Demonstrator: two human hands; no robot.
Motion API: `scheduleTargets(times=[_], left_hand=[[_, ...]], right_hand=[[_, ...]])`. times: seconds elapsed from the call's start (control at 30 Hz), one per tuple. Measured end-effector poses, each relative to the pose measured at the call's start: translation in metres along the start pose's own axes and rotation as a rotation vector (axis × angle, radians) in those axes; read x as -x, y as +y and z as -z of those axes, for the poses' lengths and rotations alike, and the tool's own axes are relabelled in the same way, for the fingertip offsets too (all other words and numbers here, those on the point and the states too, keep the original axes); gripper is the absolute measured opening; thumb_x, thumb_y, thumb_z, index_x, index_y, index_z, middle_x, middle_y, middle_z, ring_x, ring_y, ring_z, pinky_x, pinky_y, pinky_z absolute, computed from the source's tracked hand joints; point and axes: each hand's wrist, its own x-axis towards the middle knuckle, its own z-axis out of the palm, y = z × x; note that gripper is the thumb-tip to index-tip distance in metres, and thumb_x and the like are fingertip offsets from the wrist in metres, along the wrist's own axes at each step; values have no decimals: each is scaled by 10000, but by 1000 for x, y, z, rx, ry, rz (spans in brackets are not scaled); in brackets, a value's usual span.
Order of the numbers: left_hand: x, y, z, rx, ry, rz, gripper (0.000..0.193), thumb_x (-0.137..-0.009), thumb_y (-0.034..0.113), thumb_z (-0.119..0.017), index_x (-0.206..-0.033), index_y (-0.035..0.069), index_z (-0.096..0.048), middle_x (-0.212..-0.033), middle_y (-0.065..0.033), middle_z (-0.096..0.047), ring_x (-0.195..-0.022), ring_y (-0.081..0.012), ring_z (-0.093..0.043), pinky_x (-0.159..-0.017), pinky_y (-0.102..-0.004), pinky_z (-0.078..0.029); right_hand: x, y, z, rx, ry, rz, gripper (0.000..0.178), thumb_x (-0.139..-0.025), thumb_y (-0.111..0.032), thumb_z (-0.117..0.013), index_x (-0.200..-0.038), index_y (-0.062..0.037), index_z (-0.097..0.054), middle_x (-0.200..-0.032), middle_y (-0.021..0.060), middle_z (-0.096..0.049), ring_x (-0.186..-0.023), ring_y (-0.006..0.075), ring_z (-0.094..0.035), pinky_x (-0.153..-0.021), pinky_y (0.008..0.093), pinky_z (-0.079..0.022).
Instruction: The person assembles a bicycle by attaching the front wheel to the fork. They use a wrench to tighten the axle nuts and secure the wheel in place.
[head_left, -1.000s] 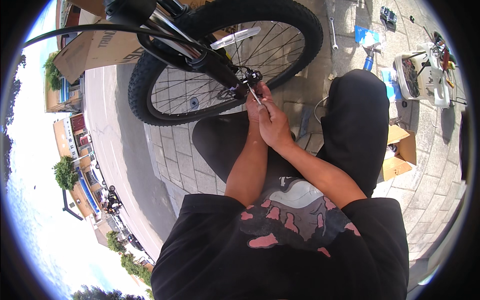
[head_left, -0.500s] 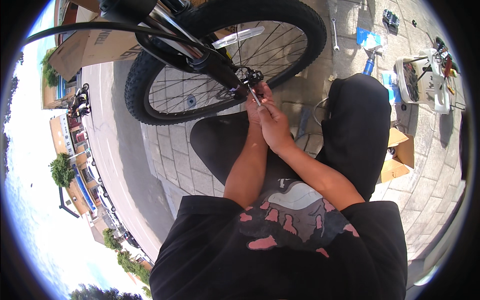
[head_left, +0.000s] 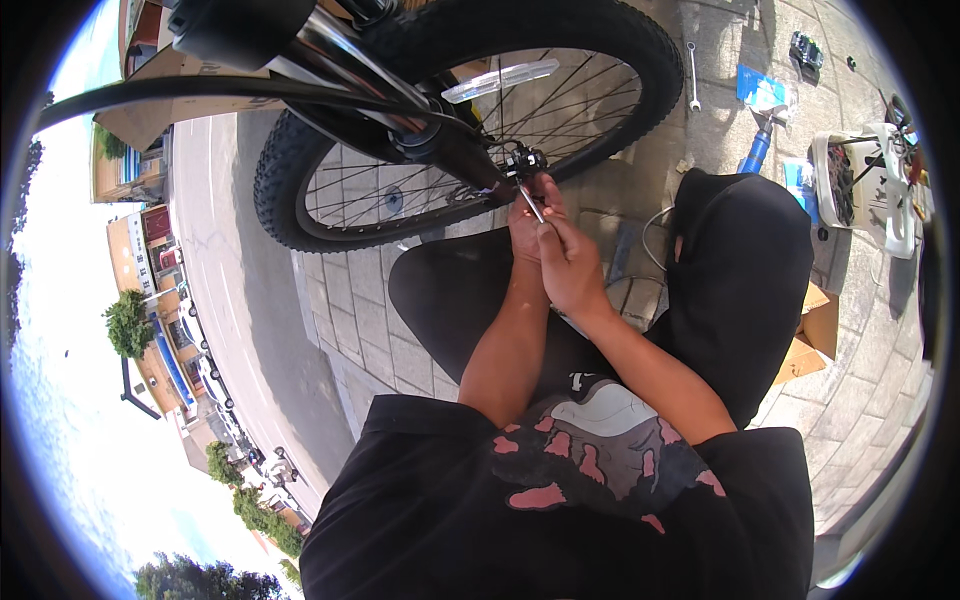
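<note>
A slim silver hand tool point(head_left: 533, 205) slants up to the black brake caliper point(head_left: 525, 161) at the lower end of a bicycle fork point(head_left: 455, 160). My right hand point(head_left: 573, 262) is closed round the tool's near end, thumb along it. Just left of it, my left hand point(head_left: 524, 236) has its fingers curled up beneath the caliper; what they grip is hidden. Both hands touch or nearly touch each other. Behind the fork stands the spoked wheel with its knobby black tyre point(head_left: 655, 75). The tool's exact kind is too small to tell.
On the paving to the right lie a spanner point(head_left: 693, 78), a blue-handled tool point(head_left: 758, 150), a blue packet point(head_left: 762, 90) and a black pedal point(head_left: 806, 55). A white bin point(head_left: 893, 190) holds parts. An opened cardboard box point(head_left: 812, 340) sits beside my right knee. A road runs at left.
The whole view has shifted, so the wheel, hands and ground items appear slightly farther right and lower. Both hands stay at the caliper, the tool still in my right hand.
</note>
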Motion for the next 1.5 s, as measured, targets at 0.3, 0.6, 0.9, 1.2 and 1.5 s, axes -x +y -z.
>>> scheduleTargets(times=[0.3, 0.6, 0.9, 1.2, 1.5], left_hand=[[-1, 0, 0, -99, 40, -108, 206, -1049, 140, -599, -1131, -19, -700, -1119, -175, -762, -1058, -320, -750, -932, -453, -651], [0, -11, -18, -123, 72, -141, 147, -1030, 114, -616, -1103, -5, -663, -1064, -182, -751, -1023, -313, -753, -912, -420, -662], [-2, -12, -11, -96, -63, -109, 256, -1049, 223, -601, -1028, -14, -695, -1079, -182, -745, -1139, -311, -703, -1034, -436, -595], [11, -38, -20, -553, -206, -438, 265, -1031, 226, -640, -1217, 47, -697, -1249, -112, -722, -1231, -259, -667, -1105, -399, -531], [2, -18, -8, -303, -17, -209, 297, -1040, 294, -654, -1170, 28, -680, -1181, -136, -728, -1183, -277, -674, -955, -397, -576]], right_hand=[[2, -26, 17, 389, -65, 30, 304, -1035, -259, -574, -1280, -109, -673, -1038, 218, -750, -841, 464, -718, -738, 544, -572], [3, -10, 9, 97, -24, 37, 261, -1047, -164, -585, -1261, -51, -680, -1108, 225, -748, -974, 390, -751, -807, 447, -582], [-1, 3, 7, -374, -144, -362, 235, -1050, -138, -600, -1177, 23, -714, -1037, 64, -729, -967, 105, -651, -899, 264, -503], [-10, -26, 20, -1288, -334, -1051, 122, -1082, -240, -535, -1036, -145, -597, -627, -58, -418, -433, 100, -374, -414, 290, -357], [-8, -37, 13, -744, -282, -843, 254, -1118, -389, -514, -1013, -165, -569, -621, -51, -431, -386, 81, -386, -354, 261, -336]])
